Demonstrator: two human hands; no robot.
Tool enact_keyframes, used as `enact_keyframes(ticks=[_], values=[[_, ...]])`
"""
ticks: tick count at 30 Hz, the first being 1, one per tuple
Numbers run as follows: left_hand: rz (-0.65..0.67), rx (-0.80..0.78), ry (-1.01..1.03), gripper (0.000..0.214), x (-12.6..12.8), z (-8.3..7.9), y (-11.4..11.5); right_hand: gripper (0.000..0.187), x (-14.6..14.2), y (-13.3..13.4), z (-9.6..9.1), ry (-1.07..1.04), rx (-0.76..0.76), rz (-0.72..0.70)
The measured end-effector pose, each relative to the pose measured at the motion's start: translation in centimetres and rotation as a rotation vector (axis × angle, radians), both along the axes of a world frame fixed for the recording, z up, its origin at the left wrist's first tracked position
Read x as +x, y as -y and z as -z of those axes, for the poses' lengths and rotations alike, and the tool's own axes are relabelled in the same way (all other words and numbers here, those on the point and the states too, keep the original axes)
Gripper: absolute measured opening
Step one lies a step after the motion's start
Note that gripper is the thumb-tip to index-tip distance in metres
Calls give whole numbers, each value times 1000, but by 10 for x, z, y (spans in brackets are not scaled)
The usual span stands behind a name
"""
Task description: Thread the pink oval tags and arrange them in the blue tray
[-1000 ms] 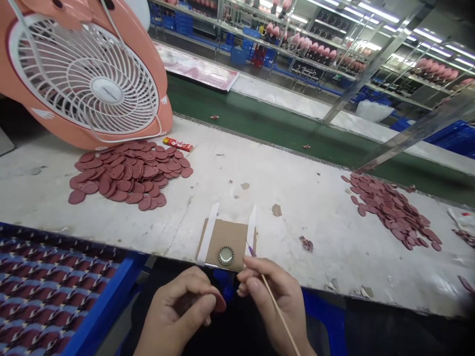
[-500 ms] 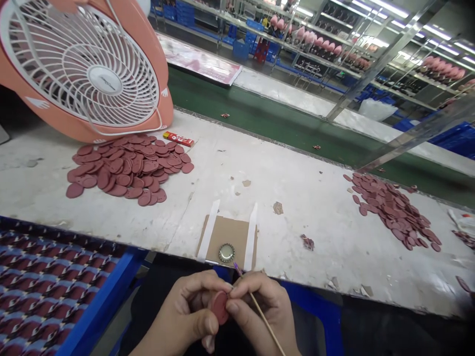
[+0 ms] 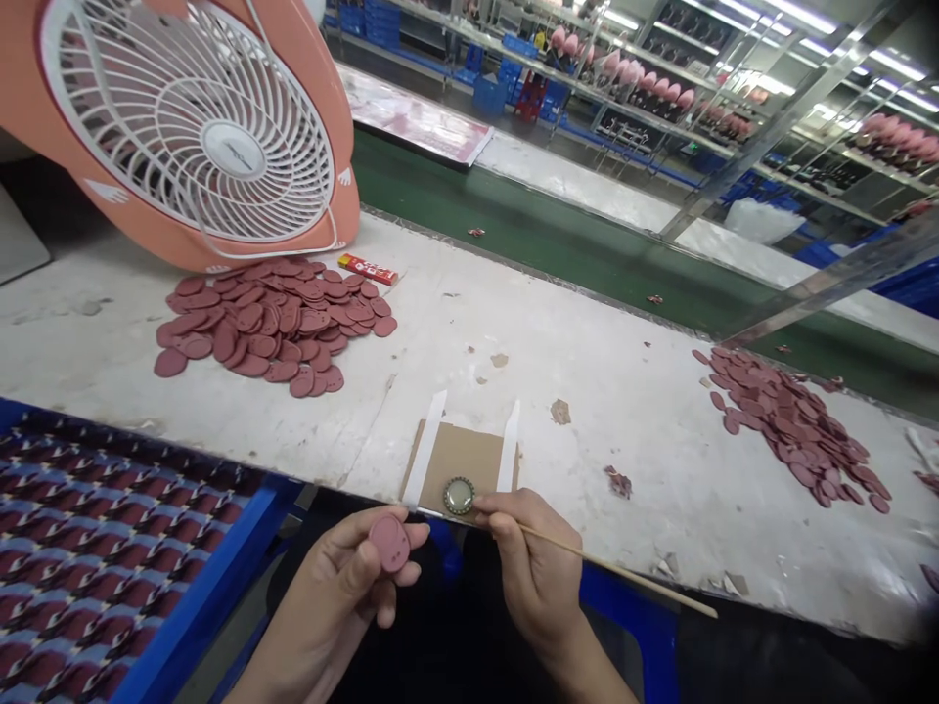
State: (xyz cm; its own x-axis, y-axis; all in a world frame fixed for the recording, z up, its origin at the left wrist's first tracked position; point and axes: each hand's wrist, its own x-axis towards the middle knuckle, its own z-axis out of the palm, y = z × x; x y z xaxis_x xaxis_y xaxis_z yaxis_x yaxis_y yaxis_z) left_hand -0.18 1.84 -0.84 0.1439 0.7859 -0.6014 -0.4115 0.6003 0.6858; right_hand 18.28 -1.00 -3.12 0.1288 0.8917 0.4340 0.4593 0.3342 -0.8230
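Note:
Between the thumb and fingers of my left hand (image 3: 352,577) is a flat maroon oval disc (image 3: 389,544), its face with small holes turned up toward me. My right hand (image 3: 539,567) grips a thin wooden stick (image 3: 623,569), whose long end points out to the right; its tip is hidden by my fingers. Those fingertips are beside a bottle cap (image 3: 459,495) that lies hollow side up. Under the cap is a piece of brown cardboard (image 3: 469,450), held down by white tape strips at the table's front edge.
An orange fan (image 3: 341,127) stands at the back left, behind a heap of maroon discs (image 3: 271,328) and a small red-yellow packet (image 3: 368,269). Another disc pile (image 3: 799,420) lies at right. A blue-edged tray (image 3: 212,587) of maroon pieces sits left. A metal post (image 3: 778,127) rises at right.
My hands have moved apart. The left hand carries the disc left and turns its face up; the right hand has brought the stick to the bottle cap. The view has shifted slightly.

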Motion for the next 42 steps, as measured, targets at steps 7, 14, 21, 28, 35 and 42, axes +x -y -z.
enact_keyframes(ticks=[7, 14, 21, 28, 35, 42], values=[[19, 4, 57, 41, 2, 1, -1, 19, -3, 1, -5, 2, 16, 11], [181, 24, 203, 35, 10, 6, 0, 30, -14, 23, -31, -233, 95, 32], [256, 34, 247, 34, 17, 5, 1, 30, -24, 27, -40, -181, 163, -22], [248, 59, 243, 33, 18, -3, 3, 32, -26, 20, -48, -162, 136, -39], [230, 59, 240, 35, 17, 4, 2, 31, -23, 23, -38, -187, 137, -8], [186, 53, 195, 30, 8, 17, 0, 25, -6, 8, -2, -32, -4, 92]])
